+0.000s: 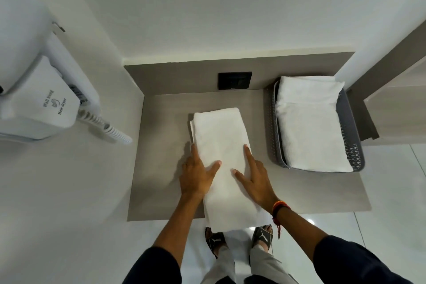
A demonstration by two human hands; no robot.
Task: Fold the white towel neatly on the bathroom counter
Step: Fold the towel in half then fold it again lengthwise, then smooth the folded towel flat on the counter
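The white towel [224, 163] lies on the worktop [161, 168], long from near to far (its near end hangs off). Both hands, left [197, 176] and right [254, 180], press flat and open on its sides.

The towel [224, 163] lies mid-counter [161, 180], near end hanging off the edge. A basket [355, 145] on its right holds another towel [311, 127]; hair dryer [41, 104] on the left wall, socket [235, 80] behind.
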